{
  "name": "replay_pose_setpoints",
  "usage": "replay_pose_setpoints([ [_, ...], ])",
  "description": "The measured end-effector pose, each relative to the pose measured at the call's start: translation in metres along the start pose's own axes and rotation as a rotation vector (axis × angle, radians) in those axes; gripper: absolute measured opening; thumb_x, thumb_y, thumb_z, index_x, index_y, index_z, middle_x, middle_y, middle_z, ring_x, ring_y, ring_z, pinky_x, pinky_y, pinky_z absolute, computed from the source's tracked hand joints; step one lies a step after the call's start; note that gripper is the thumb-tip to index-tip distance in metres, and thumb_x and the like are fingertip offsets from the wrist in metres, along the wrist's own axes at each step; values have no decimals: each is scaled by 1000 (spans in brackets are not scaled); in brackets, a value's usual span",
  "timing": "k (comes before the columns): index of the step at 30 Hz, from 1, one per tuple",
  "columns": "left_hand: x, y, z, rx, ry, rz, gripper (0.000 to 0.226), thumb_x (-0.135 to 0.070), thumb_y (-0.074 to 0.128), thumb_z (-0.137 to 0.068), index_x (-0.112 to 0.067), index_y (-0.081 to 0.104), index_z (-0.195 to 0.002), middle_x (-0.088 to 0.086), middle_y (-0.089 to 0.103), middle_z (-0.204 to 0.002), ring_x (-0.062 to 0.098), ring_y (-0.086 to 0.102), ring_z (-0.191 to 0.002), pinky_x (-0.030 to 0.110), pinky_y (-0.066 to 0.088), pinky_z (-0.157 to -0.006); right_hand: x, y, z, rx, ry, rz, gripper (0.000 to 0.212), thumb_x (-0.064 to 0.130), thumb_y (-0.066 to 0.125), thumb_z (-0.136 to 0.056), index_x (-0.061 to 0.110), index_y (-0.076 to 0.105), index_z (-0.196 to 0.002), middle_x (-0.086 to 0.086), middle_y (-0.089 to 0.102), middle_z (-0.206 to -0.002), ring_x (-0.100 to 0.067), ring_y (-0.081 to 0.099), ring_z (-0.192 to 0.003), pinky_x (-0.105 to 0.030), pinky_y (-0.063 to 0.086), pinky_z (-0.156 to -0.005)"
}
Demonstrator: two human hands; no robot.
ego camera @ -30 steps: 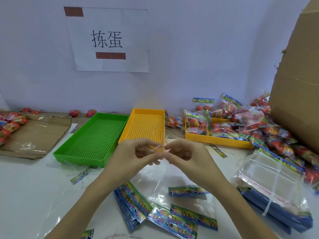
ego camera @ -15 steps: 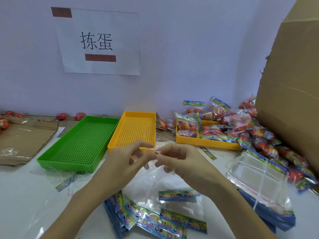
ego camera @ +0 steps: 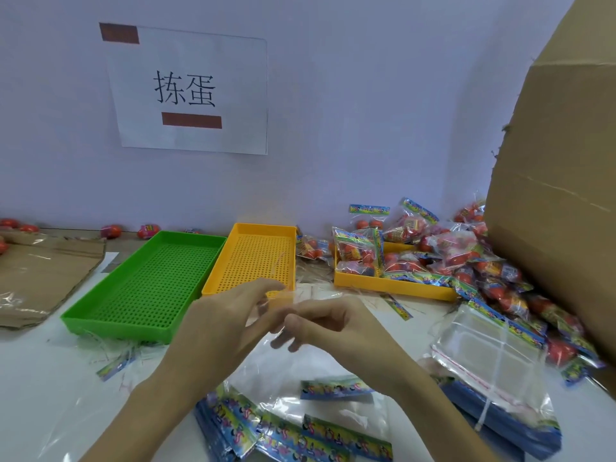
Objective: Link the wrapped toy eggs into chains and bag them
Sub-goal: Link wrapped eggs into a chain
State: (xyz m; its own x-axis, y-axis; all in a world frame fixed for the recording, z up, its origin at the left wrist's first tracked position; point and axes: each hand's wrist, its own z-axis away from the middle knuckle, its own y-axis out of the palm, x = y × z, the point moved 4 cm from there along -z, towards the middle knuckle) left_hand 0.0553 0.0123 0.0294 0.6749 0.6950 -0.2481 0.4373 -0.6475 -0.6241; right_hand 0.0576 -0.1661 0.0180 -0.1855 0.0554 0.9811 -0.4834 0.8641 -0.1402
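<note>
Meeting above the counter [ego camera: 40, 388], hands: left [ego camera: 220, 328] and right [ego camera: 330, 325], fingertips pinching something thin and clear, hard telling what. Sitting done at right, many filled bags [ego camera: 466, 258]; waiting below, empty bags [ego camera: 300, 438]. Standing empty, two trays: green [ego camera: 146, 285], yellow [ego camera: 256, 258]. Lying unlinked at far left, a few eggs [ego camera: 111, 231].

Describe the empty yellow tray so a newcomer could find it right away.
Start at the paper sign on the wall and look straight down to the table. Beside the green tray lies the yellow tray, perforated and bare, while the other yellow tray further right is heaped with bagged eggs.
</note>
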Motion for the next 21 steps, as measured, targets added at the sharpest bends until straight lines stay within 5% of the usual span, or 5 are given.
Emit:
replay_pose_setpoints([
  [6, -9, -1, 0, 3, -15, -10, 46, -57, 52, -98, -19, 78, -106, -13, 67, -69, 1, 56, -53, 20, 47, -48, -15, 15, -1, 193, 203, -282, 35, 21, 68, -101, -4, 66, -125, -28, 70, -120, -41, 69, -114, -39, 56, -100],
  [12, -5, 1, 0, 37, -58, -27, 49, -61, 46, -101, -24, 77, -104, -15, 69, -72, -2, 53, -55, 23, 49, -49, -18, 8, -2, 173, 205, -260, 32, 19, 61, -104, -1, 65, -128, -17, 67, -133, -35, 64, -125, -48, 48, -111],
  [15, 4, 1, -1, 181, -48, -33, 56, -70, 43, -98, -31, 70, -128, -20, 74, -102, -1, 65, -87, 27, 52, -82, -11, 2, -3, 90, 98, -36, 26, 20, 65, -102, 9, 69, -125, -7, 71, -127, -22, 65, -123, -34, 50, -108],
  [17, 13, 3, 1, 330, -56, 80, 61, -78, 44, -93, -41, 59, -139, -31, 65, -125, -10, 56, -116, 22, 41, -102, -10, 2, -1, 65, 56, 109, 25, 23, 68, -100, 18, 67, -124, -3, 74, -121, -16, 68, -116, -28, 52, -98],
  [21, 18, 7, 3, 458, -120, 326, 47, -70, 60, -92, -44, 63, -131, -29, 69, -114, -6, 65, -103, 19, 54, -82, -12, 6, -1, 49, 11, 240, 28, 33, 62, -102, 20, 67, -127, 2, 71, -127, -17, 66, -122, -40, 50, -107],
])
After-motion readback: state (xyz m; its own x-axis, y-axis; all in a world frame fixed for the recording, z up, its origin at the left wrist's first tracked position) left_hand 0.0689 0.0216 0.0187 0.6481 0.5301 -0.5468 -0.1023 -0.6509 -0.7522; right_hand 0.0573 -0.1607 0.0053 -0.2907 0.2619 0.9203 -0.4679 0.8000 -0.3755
